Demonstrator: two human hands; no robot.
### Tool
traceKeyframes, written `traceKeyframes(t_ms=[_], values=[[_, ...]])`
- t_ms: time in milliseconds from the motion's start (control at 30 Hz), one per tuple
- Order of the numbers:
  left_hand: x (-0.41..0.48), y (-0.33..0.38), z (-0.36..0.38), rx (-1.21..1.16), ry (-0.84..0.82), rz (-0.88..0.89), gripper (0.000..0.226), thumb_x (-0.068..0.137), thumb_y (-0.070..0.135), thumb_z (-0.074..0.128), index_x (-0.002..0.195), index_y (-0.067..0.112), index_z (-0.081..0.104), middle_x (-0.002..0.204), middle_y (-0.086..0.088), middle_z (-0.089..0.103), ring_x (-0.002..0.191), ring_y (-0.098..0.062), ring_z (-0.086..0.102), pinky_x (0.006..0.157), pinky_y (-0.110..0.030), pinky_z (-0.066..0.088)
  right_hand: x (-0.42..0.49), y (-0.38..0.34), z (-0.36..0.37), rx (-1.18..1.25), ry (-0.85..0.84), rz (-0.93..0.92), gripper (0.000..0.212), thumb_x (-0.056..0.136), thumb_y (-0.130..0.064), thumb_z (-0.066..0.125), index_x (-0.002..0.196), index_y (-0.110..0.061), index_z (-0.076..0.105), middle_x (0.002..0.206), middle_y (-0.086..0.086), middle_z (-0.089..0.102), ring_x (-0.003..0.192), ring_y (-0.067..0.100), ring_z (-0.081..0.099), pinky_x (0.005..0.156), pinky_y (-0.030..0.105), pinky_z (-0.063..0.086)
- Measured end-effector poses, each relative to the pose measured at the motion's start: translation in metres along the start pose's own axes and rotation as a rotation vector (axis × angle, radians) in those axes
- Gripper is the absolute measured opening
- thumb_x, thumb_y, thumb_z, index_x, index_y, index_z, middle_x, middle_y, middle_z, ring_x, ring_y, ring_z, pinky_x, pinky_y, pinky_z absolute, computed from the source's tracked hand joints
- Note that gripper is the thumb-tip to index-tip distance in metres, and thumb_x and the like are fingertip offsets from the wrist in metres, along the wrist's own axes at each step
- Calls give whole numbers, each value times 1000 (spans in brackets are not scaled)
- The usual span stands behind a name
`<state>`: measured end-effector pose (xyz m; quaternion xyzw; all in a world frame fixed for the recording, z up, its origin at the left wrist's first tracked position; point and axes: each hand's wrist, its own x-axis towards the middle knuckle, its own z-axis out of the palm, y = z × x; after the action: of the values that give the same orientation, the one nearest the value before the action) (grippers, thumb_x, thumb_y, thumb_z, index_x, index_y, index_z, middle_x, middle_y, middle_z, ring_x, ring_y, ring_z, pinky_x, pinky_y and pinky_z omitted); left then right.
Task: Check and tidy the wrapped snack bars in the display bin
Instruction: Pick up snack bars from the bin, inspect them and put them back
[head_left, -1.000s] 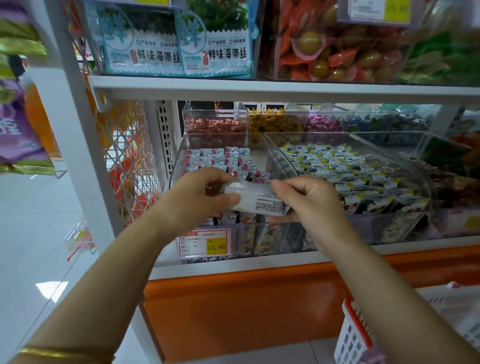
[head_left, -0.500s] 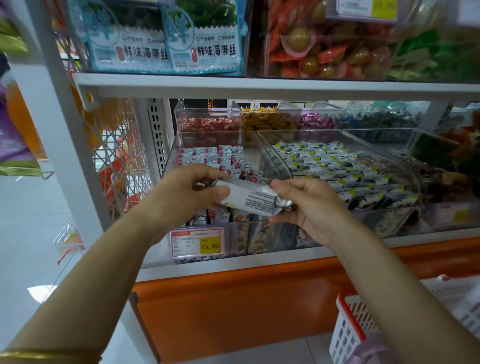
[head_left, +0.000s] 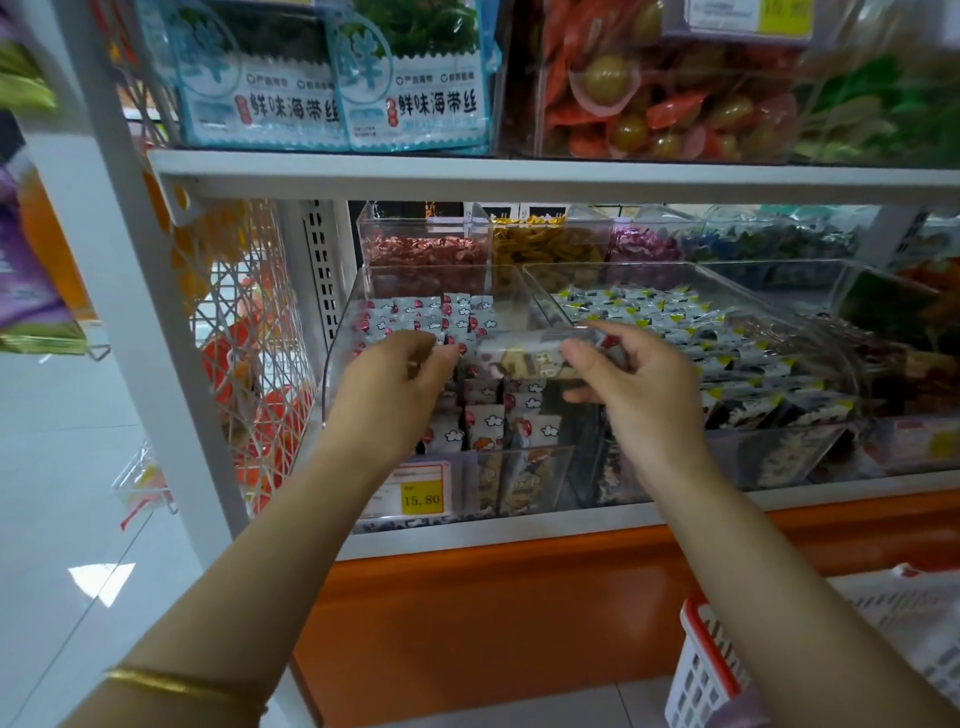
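Left hand (head_left: 392, 387), centre-left of frame: fingers curled over the standing bars (head_left: 485, 421) in the clear display bin (head_left: 340, 332). Cannot tell whether it pinches one.

Centre: one snack bar (head_left: 519, 361) held level above the rows, its right end pinched between thumb and fingers of the right hand (head_left: 639, 384).

Judgement: the bar looks ready to go back. Part a gap in the row with the left fingers, turn the bar upright to match, and slide it in without crushing its neighbours.

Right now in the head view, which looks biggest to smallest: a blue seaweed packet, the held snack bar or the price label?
1. blue seaweed packet, biggest by far
2. snack bar in the right hand
3. price label, only slightly smaller than the bar
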<state>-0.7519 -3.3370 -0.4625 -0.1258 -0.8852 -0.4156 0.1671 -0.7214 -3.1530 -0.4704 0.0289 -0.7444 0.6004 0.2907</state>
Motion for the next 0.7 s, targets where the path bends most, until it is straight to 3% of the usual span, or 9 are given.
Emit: traceKeyframes(t_ms=[67, 133, 200, 267, 367, 467, 567, 600, 700], values=[[13, -5, 4, 127, -9, 20, 39, 96, 30, 46, 127, 7, 54, 125, -11, 58, 113, -25, 53, 88, -26, 39, 4, 3, -1, 39, 106, 35, 18, 86, -17, 65, 104, -19, 61, 85, 2, 64, 66, 7, 68, 58, 17, 55], [32, -8, 12, 270, -90, 67, 34, 97, 26, 44, 118, 2, 56, 120, -15, 57, 114, -30, 49, 95, -36, 41, 7, 4, 2, 97, 172, 84, 14, 87, -18, 64, 100, -13, 63, 89, 6, 65, 66, 8, 69, 63, 21, 57], [53, -8, 24, 427, -217, 101, 31, 97, 27, 40, 110, 3, 54, 110, -12, 53, 116, -31, 45, 97, -45, 39, 9, 5, 7, 181, 222, 107, 2, 87, -17, 64, 86, -18, 64, 82, -2, 65, 62, 5, 68, 66, 26, 59], [70, -6, 37, 563, -352, 131, 38, 99, 31, 32, 120, 5, 50, 125, -10, 47, 128, -27, 34, 104, -53, 29, 12, 5, 11, 250, 255, 127, 10, 88, -15, 64, 80, -21, 62, 79, -7, 63, 62, 3, 68, 66, 26, 59], [85, -9, 48, 724, -518, 119, 50, 100, 39, 20, 133, 8, 40, 146, -11, 32, 139, -26, 18, 108, -62, 17, 14, 7, 11, 306, 258, 136, 3, 88, -15, 63, 89, -13, 61, 84, 0, 61, 63, 3, 68, 65, 23, 58], [87, -16, 51, 856, -594, 84, 56, 99, 42, 14, 138, 9, 35, 144, -15, 33, 138, -33, 17, 106, -65, 19, 16, 9, 11, 284, 253, 143, 15, 89, -17, 62, 99, -6, 60, 81, -5, 58, 63, 2, 68, 67, 25, 59], [83, -19, 48, 848, -579, 82, 59, 98, 47, 9, 135, 13, 41, 142, -10, 39, 140, -27, 16, 106, -63, 13, 18, 9, 11, 206, 238, 90, 8, 89, -17, 62, 85, -13, 57, 70, -15, 55, 63, 0, 67, 66, 22, 58], [81, -19, 46, 845, -577, 92, 59, 98, 47, 10, 133, 13, 43, 141, -9, 41, 140, -25, 17, 107, -63, 12, 19, 8, 12, 162, 225, 69, 6, 89, -18, 62, 89, -13, 58, 72, -13, 56, 63, 0, 67, 66, 20, 58], [78, -16, 40, 833, -580, 131, 57, 98, 46, 11, 133, 15, 45, 140, -4, 42, 139, -22, 19, 108, -63, 12, 28, 3, 19, 45, 197, 4, 28, 87, -20, 64, 113, -10, 58, 93, 0, 61, 67, 2, 67, 66, 22, 58]])
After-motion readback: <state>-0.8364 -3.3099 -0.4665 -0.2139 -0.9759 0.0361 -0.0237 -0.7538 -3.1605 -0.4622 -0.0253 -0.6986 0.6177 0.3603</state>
